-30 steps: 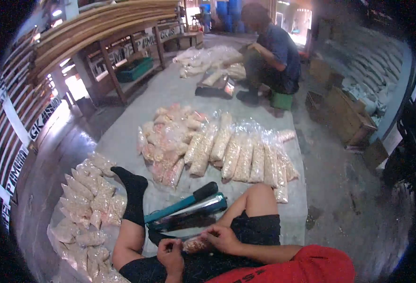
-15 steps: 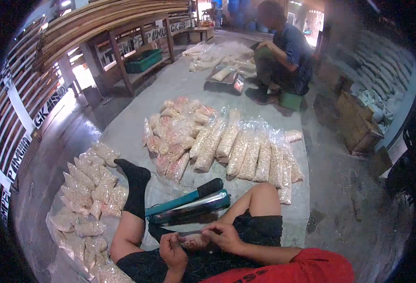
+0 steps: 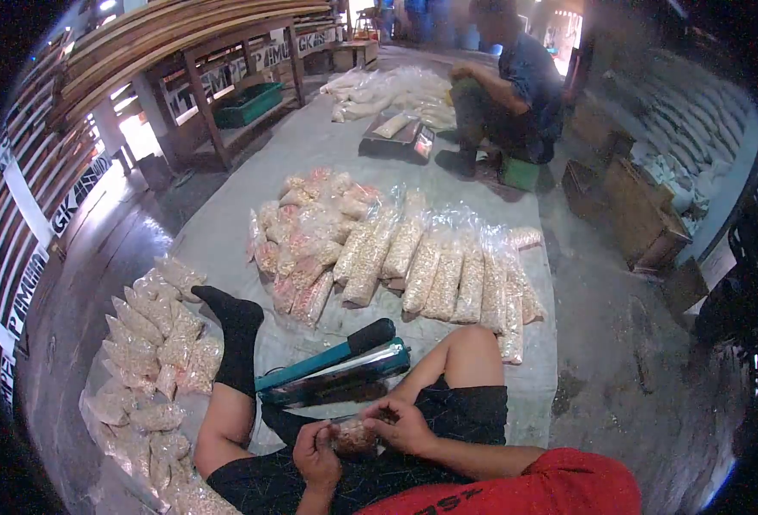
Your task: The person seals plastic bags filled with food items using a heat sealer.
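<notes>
Between my two hands, low over my lap, is a small clear plastic bag (image 3: 355, 438) with pale and reddish contents. My left hand (image 3: 317, 455) is closed, thumb and fingers pinching the bag's left end. My right hand (image 3: 401, 427) is bent round the bag's right upper side, its fingertips pressed together on the plastic. Just beyond my hands a teal hand-held heat sealer (image 3: 332, 364) with a black grip lies on the sheet between my legs. The detail of the bag's edge is too small to make out.
Filled long bags (image 3: 456, 275) and shorter red-marked bags (image 3: 310, 227) lie ahead on a pale sheet (image 3: 216, 210). More small filled bags (image 3: 151, 335) lie at left. A co-worker (image 3: 516, 94) sits beyond, near a scale (image 3: 396, 139). A wooden box (image 3: 641, 215) stands right.
The view has shifted slightly, so the surroundings sit a little further left and higher. My hands stay close together on the bag, whose reddish body shows more plainly now.
</notes>
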Tool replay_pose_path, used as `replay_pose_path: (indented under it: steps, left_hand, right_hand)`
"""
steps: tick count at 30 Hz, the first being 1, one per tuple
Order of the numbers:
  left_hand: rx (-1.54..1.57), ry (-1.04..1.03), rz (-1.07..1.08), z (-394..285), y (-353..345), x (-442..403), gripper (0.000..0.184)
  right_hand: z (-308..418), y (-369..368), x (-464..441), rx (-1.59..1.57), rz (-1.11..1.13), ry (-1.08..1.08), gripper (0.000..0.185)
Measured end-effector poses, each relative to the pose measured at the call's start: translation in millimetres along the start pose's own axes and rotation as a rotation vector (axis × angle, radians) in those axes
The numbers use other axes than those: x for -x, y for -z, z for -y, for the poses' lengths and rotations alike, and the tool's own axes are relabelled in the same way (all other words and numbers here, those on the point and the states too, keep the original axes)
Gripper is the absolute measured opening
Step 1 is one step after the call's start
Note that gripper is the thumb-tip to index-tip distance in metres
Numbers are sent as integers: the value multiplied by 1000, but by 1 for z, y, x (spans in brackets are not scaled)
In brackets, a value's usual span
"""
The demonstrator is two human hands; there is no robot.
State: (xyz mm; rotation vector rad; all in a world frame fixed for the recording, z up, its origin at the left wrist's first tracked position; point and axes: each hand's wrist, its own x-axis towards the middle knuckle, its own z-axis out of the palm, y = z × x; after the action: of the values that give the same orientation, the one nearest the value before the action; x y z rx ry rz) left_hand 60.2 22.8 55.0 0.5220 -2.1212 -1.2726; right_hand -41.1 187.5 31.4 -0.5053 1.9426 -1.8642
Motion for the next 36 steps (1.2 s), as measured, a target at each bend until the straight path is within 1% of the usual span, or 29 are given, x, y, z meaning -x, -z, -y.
replay_pose_path:
  steps: [1,3,4,6,7,9,10,12,13,15,19,22,24,28,30,31,34,36]
  left_hand:
    - [0,0,-3,1,1,1,10]
    - [-9,42,-53,3,3,2,11]
    - [-7,41,-51,4,5,0,11]
    - [-71,129,-39,0,10,-4,9]
    - [-71,128,-39,-7,10,-4,9]
    - [47,274,-49,-22,7,-7,8]
    - [49,267,-46,-19,6,-7,8]
    - [171,204,-54,-13,5,-3,9]
    - [176,201,-53,-13,5,-5,9]
    - [76,198,-31,-15,9,-6,10]
    - [98,170,-6,-12,11,-9,11]
    - [138,224,-38,2,11,-7,10]
    - [275,355,-20,6,14,-5,10]
    - [180,369,-13,2,14,-8,13]
    - [173,305,13,-4,14,-9,17]
    - [171,309,17,-4,14,-7,17]
    - [231,353,11,1,11,-7,19]
    - [258,364,24,6,11,-6,18]
  right_hand:
    - [-2,1,-2,1,3,1,21]
    - [-5,5,-5,21,81,-119,22]
    - [-4,6,-6,22,78,-119,22]
    - [-1,6,-6,142,77,98,25]
    - [-1,4,-6,141,76,99,25]
    - [-1,2,-7,64,57,-18,27]
    - [1,3,-9,64,52,-13,27]
    - [4,5,-7,62,35,-27,25]
    - [3,6,-8,65,31,-24,25]
    - [-3,6,-5,79,31,14,25]
    - [-10,5,-5,113,9,51,25]
    - [-10,2,-5,58,0,19,25]
    - [-2,1,-2,66,46,-7,26]
    - [-20,-2,-4,-43,81,-29,26]
    - [-24,-2,-3,-81,71,6,26]
    - [-25,-2,-1,-83,70,1,26]
    - [-26,-1,-1,-88,92,8,25]
    - [-24,-2,0,-136,75,-23,26]
